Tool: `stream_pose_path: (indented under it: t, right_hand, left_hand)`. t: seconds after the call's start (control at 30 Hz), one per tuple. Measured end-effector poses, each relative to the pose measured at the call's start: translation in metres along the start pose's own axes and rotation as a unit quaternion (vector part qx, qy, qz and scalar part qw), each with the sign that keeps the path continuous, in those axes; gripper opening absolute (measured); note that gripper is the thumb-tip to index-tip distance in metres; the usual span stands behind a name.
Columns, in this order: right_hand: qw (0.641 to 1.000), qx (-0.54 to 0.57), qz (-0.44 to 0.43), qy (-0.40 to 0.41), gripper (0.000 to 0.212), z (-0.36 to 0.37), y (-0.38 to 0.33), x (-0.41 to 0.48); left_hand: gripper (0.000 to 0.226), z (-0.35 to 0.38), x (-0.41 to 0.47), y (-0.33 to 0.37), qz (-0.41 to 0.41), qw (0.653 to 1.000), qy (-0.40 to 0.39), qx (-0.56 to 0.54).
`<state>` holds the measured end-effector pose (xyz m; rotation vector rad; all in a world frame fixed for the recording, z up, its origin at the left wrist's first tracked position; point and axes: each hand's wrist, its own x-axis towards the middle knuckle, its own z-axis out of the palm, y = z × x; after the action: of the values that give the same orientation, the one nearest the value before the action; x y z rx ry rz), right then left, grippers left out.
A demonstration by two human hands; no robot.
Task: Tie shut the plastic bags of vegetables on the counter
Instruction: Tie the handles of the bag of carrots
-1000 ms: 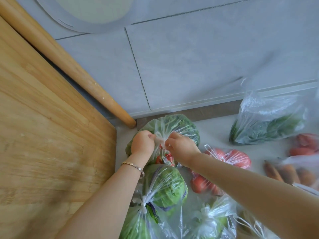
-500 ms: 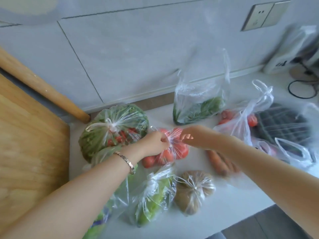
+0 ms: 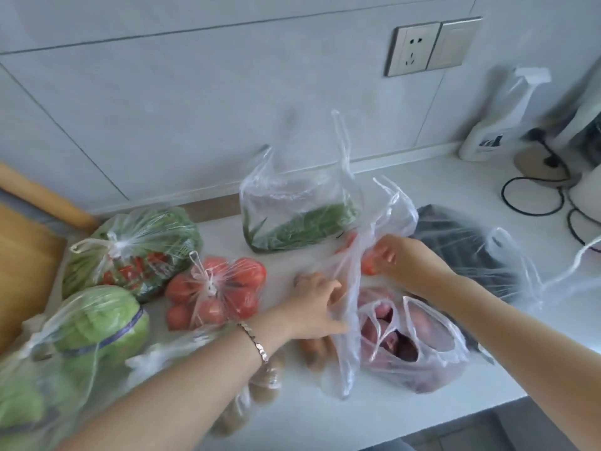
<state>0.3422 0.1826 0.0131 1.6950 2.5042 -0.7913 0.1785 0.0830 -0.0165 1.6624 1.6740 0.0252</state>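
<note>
Your left hand [image 3: 313,299] and right hand [image 3: 398,260] each pinch one loose bag [image 3: 349,320], fingers curled; three knotted bags [image 3: 214,291] lie left, three open bags [image 3: 299,219] near it

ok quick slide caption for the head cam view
Left hand and right hand grip an untied clear bag on the counter, beside a knotted tomato bag.
</note>
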Motion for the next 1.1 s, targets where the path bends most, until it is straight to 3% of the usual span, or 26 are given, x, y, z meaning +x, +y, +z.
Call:
stream_pose_path:
  t: [0.1, 0.2, 0.27, 0.37, 0.4, 0.57, 0.7, 0.8, 0.97, 1.1]
  right_hand:
    - [0.997, 0.067, 0.037, -0.023, 0.054, 0.006, 0.010, 0.014]
    - [0.985, 0.163, 0.006, -0.059, 0.075, 0.013, 0.001, 0.026]
    - [0.979, 0.192, -0.023, -0.057, 0.068, 0.018, -0.006, 0.033]
    - [0.984, 0.159, -0.072, -0.042, 0.030, 0.019, -0.011, 0.039]
    - [0.985, 0.145, -0.091, -0.031, 0.028, 0.018, -0.011, 0.039]
    - [0.979, 0.110, -0.160, 0.059, 0.033, 0.015, -0.004, 0.026]
    - [0.967, 0.156, -0.167, 0.118, 0.036, 0.008, -0.012, 0.012]
    - [0.968, 0.150, -0.168, 0.113, 0.035, 0.005, -0.020, 0.002]
    - [0.971, 0.146, -0.177, 0.069, 0.031, 0.016, -0.027, -0.013]
    - [0.971, 0.179, -0.153, 0.031, 0.030, 0.026, -0.027, -0.015]
  left_hand:
    - [0.047, 0.010, 0.004, 0.016, -0.077, 0.996, -0.034, -0.004]
    - [0.033, 0.017, -0.005, 0.024, -0.107, 0.992, -0.032, -0.053]
    - [0.039, 0.009, -0.018, 0.025, -0.107, 0.993, -0.025, -0.045]
    - [0.039, -0.009, -0.037, 0.017, -0.120, 0.992, 0.008, -0.024]
    - [0.039, -0.015, -0.042, 0.013, -0.127, 0.991, 0.026, -0.028]
    - [0.045, -0.040, -0.053, 0.013, -0.099, 0.984, 0.134, -0.062]
    - [0.047, -0.053, -0.057, 0.005, -0.092, 0.964, 0.237, -0.079]
    - [0.044, -0.061, -0.058, -0.009, -0.103, 0.955, 0.276, -0.039]
    - [0.042, -0.058, -0.052, -0.024, -0.076, 0.945, 0.282, 0.144]
    - [0.036, -0.055, -0.048, -0.035, -0.047, 0.935, 0.314, 0.157]
